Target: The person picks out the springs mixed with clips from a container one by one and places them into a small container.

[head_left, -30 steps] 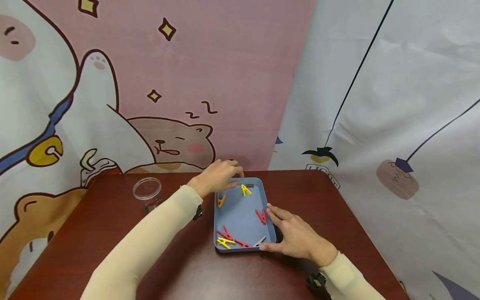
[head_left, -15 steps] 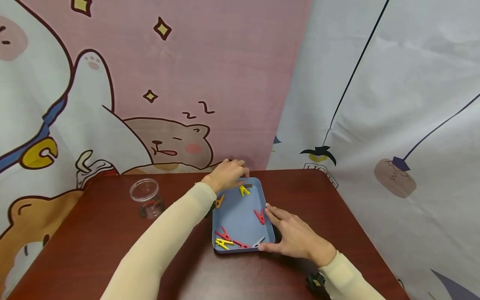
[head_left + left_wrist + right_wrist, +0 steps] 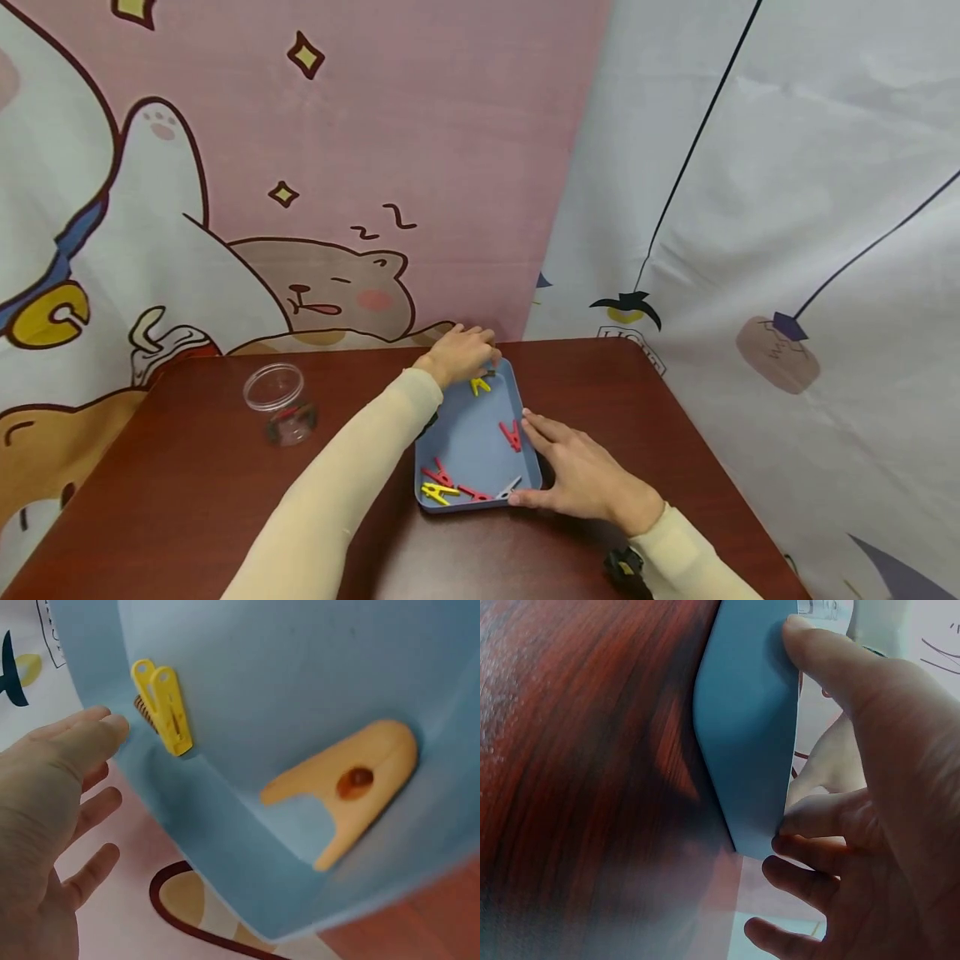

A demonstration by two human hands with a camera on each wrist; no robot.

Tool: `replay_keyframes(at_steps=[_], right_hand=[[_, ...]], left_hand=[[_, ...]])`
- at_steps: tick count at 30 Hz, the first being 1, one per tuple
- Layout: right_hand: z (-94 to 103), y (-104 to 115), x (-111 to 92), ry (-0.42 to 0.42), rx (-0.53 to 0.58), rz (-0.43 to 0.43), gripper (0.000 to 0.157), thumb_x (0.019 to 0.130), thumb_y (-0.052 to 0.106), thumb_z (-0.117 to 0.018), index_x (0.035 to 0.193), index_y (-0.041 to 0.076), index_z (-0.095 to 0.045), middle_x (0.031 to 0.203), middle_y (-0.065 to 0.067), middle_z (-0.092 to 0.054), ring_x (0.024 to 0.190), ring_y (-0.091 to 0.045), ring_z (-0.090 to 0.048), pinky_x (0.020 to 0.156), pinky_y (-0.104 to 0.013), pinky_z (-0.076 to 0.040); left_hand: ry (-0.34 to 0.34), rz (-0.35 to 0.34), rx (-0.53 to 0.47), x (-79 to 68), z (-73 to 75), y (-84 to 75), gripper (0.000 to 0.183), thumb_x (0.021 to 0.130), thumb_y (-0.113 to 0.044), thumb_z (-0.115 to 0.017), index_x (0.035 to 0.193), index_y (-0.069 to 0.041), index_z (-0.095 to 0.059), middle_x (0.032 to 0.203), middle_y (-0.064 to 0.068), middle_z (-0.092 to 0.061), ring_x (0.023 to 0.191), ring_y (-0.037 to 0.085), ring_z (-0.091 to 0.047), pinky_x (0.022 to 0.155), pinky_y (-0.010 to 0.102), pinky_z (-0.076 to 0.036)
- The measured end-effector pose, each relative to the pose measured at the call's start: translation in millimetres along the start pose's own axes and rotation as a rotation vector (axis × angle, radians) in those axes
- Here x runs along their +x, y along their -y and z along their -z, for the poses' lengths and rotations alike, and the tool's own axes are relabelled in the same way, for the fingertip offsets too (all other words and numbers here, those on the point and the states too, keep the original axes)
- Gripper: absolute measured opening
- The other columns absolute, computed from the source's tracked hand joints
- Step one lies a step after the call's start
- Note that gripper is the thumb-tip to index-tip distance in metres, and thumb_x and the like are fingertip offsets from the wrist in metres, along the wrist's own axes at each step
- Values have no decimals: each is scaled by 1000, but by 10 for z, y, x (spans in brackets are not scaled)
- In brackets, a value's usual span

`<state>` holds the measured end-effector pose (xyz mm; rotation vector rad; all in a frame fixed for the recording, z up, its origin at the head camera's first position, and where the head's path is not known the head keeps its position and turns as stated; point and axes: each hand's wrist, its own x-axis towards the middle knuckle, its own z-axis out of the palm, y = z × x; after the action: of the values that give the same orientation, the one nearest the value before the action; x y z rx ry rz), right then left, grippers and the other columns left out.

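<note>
A blue tray (image 3: 480, 433) lies on the table with small plastic clips in it. My left hand (image 3: 459, 354) is at the tray's far end, beside a yellow clip (image 3: 166, 712) and a brown ridged piece (image 3: 144, 711). In the left wrist view its upper fingertip reaches over the rim and the other fingers spread loosely outside, with nothing seen in them. An orange clip (image 3: 352, 787) lies nearby, hidden by the arm in the head view. My right hand (image 3: 588, 471) holds the tray's near right corner, thumb on the front wall, fingertips at the right side.
Red clips (image 3: 510, 436), another yellow clip (image 3: 439, 492) and a grey clip (image 3: 508, 488) lie in the tray. A clear jar (image 3: 291, 423) with something dark and red inside stands left on the brown table (image 3: 180, 475). A printed cloth (image 3: 450, 150) hangs behind the table.
My left hand has moved right along the tray's far end, now covering part of the brown piece. My right hand stays on the tray's corner. The head view has turned slightly right.
</note>
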<state>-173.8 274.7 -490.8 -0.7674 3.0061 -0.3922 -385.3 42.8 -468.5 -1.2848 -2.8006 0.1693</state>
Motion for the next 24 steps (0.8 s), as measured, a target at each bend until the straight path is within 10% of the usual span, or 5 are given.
replay_keyframes(at_steps=[24], right_hand=[[-16,-9,2,3,-5,-6,122,93,90,-76,173,0,-52,186,-17,-46,161,-41,-61,123,-67,-57]], left_hand=[[39,56,-58,90,-191,47,38,105,-14,-89,134,-39,-87,150,-1,-75,138,24,-70,128,57,-54]])
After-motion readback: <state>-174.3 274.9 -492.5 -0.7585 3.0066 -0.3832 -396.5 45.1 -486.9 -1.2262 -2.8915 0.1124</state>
